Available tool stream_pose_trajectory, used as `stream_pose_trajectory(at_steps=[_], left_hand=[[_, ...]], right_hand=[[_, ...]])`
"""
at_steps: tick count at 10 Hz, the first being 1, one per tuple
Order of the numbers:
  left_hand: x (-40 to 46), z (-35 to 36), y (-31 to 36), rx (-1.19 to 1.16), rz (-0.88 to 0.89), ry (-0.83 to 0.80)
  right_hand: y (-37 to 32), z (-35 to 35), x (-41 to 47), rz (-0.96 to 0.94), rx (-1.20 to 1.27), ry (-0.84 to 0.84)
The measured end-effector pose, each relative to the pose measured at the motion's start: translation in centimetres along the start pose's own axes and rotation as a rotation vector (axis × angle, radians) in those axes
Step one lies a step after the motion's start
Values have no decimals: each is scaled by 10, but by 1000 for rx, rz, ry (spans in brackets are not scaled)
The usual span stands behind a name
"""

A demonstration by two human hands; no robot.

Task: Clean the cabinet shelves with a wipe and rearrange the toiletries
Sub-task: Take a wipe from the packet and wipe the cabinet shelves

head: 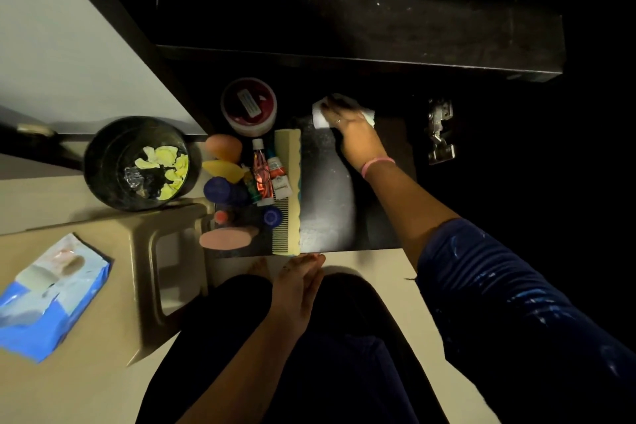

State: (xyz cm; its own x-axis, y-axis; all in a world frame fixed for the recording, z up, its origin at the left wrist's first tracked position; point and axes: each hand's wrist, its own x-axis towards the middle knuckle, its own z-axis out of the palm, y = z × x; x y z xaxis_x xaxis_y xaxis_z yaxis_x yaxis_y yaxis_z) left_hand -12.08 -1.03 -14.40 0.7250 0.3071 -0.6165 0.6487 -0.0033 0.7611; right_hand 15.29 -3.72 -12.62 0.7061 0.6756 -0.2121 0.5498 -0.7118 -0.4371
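One right hand (351, 134) presses a white wipe (321, 112) flat on the dark shelf (330, 203) at its back, the left hand (297, 289) rests loose, and the toiletries (256, 169) crowded at the left likely need moving next.

Dim overall, with a narrow pool of light falling on the middle of the cabinet shelf (327, 203) and glaring pale off its dusty surface. Deep black inside the cabinet at the top and right, detail lost there. Soft blur on the wipes packet (51, 296) at lower left and on the right hand (354, 134). Strong wide-angle bending of straight lines toward the frame borders. Heavy shadow under the stool (161, 272).
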Motion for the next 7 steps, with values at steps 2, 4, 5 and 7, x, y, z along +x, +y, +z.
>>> stream_pose_trajectory(at_steps=[2, 4, 5, 7], left_hand=[[1, 3, 8, -103, -99, -8], [-14, -9, 2, 352, 258, -11], [-11, -7, 6, 278, 268, -8], [-11, -7, 5, 263, 222, -34]], right_hand=[[-2, 39, -118, 113, 55, 19], [-6, 56, -231, 46, -10, 60], [-11, 41, -234, 219, 69, 82], [-32, -35, -134, 185, 201, 430]])
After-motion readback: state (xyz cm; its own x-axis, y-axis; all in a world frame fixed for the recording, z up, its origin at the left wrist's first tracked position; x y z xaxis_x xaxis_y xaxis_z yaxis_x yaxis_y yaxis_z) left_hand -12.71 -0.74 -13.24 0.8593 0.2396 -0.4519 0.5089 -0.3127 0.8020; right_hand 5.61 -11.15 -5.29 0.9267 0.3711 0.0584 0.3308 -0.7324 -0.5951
